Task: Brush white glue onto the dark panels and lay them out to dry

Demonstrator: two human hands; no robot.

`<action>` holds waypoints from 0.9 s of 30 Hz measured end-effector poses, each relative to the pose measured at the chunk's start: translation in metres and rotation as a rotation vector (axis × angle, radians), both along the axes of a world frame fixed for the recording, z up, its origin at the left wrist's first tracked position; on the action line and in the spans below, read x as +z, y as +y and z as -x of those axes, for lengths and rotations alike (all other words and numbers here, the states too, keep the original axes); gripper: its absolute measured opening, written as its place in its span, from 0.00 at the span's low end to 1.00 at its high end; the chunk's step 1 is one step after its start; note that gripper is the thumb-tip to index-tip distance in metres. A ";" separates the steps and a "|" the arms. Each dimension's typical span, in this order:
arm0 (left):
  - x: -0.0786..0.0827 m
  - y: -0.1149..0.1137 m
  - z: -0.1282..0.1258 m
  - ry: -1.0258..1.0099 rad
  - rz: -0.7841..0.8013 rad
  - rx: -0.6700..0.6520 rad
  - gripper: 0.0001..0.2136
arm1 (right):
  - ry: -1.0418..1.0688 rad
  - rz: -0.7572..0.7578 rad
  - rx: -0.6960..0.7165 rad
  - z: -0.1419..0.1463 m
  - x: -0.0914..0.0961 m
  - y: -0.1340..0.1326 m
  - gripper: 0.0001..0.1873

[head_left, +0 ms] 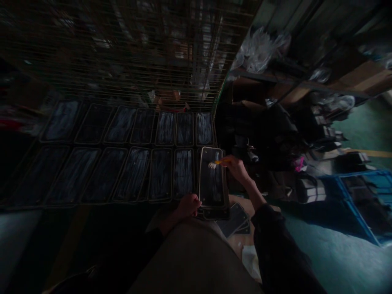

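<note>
In my right hand [235, 166] is a brush [218, 162] with a yellow handle, its pale bristles against a dark rectangular panel [208, 183] with rounded corners and a light rim. Whitish streaks run down the right part of this panel. My left hand [189, 205] is closed at the panel's lower left corner, its fingertips on the edge. Beneath lies at least one more dark panel [216, 214]. To the left, similar panels [183, 171] lie in two rows, several of them streaked with white.
A wire mesh cage [137, 53] rises behind the rows. Several loose panels [234, 220] lie on cardboard at my lower right. Dark stacked goods [309, 188] and a blue metal frame [352, 212] stand to the right. Above them, a shelf holds clear plastic bags [259, 51].
</note>
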State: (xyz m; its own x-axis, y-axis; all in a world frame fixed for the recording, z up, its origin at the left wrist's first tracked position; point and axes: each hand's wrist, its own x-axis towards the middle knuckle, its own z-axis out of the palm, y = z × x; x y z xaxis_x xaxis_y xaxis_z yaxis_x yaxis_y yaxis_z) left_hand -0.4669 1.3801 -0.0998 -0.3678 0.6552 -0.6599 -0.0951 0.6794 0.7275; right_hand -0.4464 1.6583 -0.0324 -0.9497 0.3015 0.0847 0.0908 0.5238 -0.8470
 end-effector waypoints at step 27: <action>-0.010 -0.004 0.006 -0.071 -0.030 -0.025 0.11 | 0.158 -0.206 0.010 0.035 -0.005 -0.024 0.09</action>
